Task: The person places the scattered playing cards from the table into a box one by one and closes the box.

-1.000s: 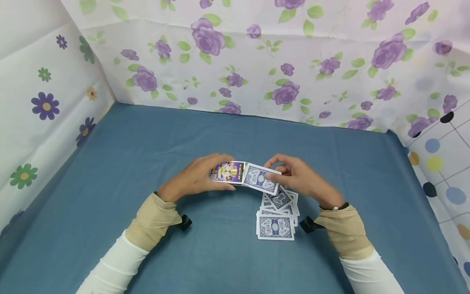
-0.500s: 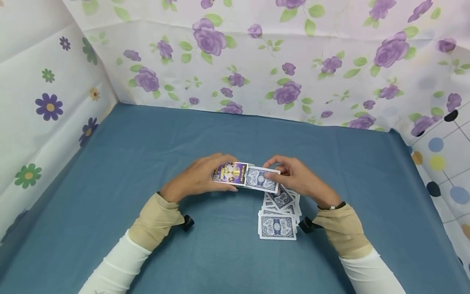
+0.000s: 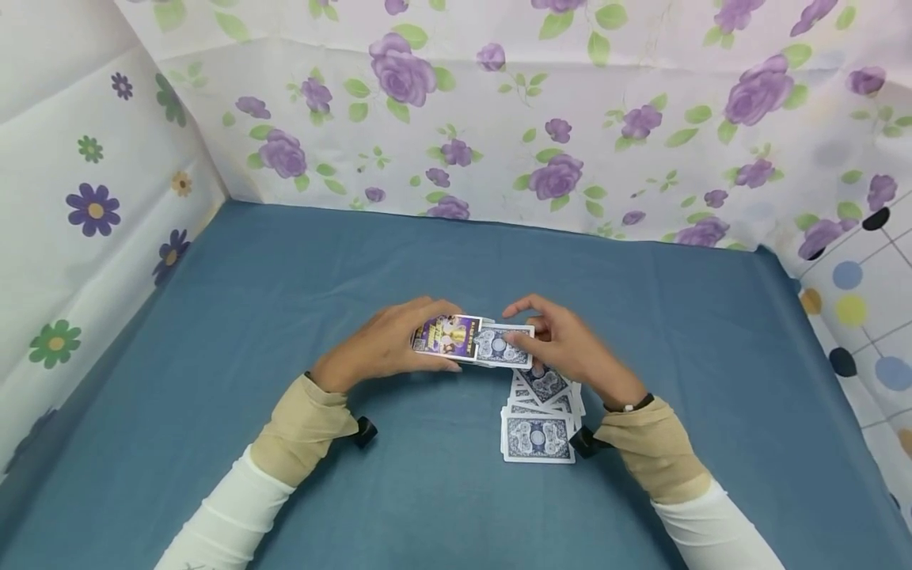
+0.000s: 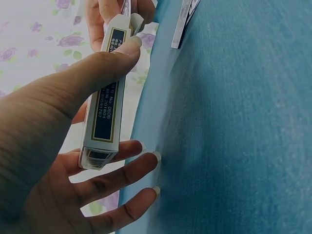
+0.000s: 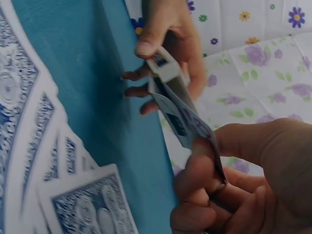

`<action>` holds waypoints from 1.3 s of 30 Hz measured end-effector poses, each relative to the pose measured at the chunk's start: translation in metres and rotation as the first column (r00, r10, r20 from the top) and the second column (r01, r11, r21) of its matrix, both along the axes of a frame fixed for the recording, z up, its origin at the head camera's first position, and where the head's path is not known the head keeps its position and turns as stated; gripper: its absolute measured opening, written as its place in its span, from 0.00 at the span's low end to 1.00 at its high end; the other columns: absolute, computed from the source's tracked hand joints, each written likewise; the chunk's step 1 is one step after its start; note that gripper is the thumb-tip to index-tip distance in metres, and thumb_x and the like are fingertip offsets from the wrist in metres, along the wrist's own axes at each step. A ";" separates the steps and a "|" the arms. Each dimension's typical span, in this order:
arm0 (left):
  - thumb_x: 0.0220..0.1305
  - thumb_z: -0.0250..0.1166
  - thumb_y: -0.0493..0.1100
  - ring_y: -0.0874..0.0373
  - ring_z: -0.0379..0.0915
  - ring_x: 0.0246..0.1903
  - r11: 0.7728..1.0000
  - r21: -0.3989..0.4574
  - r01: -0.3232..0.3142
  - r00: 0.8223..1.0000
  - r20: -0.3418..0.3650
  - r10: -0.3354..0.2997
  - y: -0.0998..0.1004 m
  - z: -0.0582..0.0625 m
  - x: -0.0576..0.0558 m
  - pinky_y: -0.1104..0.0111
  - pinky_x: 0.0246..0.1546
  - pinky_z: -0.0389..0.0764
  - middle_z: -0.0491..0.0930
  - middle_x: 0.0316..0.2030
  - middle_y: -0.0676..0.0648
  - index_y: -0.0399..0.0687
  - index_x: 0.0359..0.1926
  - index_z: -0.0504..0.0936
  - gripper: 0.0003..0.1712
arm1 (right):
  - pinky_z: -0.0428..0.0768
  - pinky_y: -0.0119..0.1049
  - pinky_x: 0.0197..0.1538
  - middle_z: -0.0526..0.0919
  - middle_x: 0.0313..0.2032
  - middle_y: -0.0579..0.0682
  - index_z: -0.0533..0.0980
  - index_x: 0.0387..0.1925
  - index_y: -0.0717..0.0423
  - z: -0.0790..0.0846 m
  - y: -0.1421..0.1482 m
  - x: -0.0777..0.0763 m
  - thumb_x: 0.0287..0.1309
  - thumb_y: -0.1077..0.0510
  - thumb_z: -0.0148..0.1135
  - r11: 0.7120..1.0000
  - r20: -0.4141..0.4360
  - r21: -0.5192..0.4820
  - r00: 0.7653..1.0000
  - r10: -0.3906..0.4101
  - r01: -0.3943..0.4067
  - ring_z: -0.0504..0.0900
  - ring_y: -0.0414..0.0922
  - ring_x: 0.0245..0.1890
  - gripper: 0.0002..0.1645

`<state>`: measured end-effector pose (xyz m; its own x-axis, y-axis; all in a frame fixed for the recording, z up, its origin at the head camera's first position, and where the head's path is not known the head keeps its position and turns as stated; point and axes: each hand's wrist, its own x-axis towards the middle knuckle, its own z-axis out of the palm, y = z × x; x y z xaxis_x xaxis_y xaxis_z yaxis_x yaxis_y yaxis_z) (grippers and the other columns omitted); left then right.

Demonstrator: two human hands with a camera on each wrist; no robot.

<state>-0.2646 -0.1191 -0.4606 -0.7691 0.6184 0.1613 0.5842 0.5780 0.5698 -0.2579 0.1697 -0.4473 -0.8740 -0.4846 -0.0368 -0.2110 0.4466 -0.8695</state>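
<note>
My left hand (image 3: 388, 339) grips a card box (image 3: 447, 336) with a purple and gold printed face, thumb on one narrow side. In the left wrist view the box (image 4: 108, 97) shows a dark panel with lettering, and its other fingers spread below. My right hand (image 3: 566, 339) pinches a blue-and-white backed playing card (image 3: 502, 346) between thumb and fingers. One end of this card sits at the box's open end, where a flap (image 5: 170, 72) stands out. Below the right hand, several playing cards (image 3: 537, 438) lie face down in an overlapping, staggered pile.
A blue cloth (image 3: 321, 253) covers the table. Floral sheets (image 3: 499, 119) hang behind it and at the left, and a dotted, checked sheet (image 3: 865, 317) stands at the right edge. A small black device (image 3: 364, 432) is strapped at each wrist.
The right hand has moved left with its card, which has straightened from a tilt and slid farther in at the box's open end. The left hand has shifted only slightly; the pile stays put.
</note>
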 end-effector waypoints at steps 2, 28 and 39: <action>0.51 0.70 0.67 0.62 0.70 0.33 1.000 0.002 0.005 1.000 0.001 -0.005 0.000 0.000 0.000 0.66 0.31 0.73 0.72 0.40 0.59 0.66 0.63 0.74 0.38 | 0.75 0.41 0.22 0.70 0.16 0.52 0.72 0.59 0.55 -0.002 -0.003 0.001 0.64 0.52 0.63 1.000 -0.015 0.001 1.000 -0.017 0.017 0.75 0.59 0.16 0.24; 0.51 0.71 0.66 0.62 0.70 0.33 0.999 0.032 -0.008 1.000 0.003 0.008 0.001 -0.002 0.002 0.66 0.31 0.75 0.73 0.40 0.58 0.64 0.64 0.73 0.39 | 0.77 0.47 0.27 0.74 0.22 0.58 0.69 0.58 0.59 0.002 -0.003 0.000 0.71 0.61 0.52 0.992 0.024 -0.121 0.999 0.045 -0.042 0.75 0.54 0.21 0.16; 0.52 0.71 0.66 0.63 0.69 0.31 0.999 0.031 0.015 1.000 -0.014 -0.015 0.003 -0.002 0.001 0.67 0.30 0.74 0.72 0.38 0.59 0.63 0.63 0.74 0.38 | 0.80 0.53 0.29 0.77 0.23 0.60 0.67 0.59 0.62 -0.006 -0.009 0.002 0.69 0.62 0.55 0.980 0.044 -0.193 0.998 0.050 -0.040 0.78 0.57 0.22 0.19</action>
<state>-0.2633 -0.1163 -0.4624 -0.7575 0.6243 0.1909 0.6003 0.5511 0.5797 -0.2561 0.1612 -0.4529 -0.8505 -0.5256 0.0192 -0.1830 0.2615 -0.9477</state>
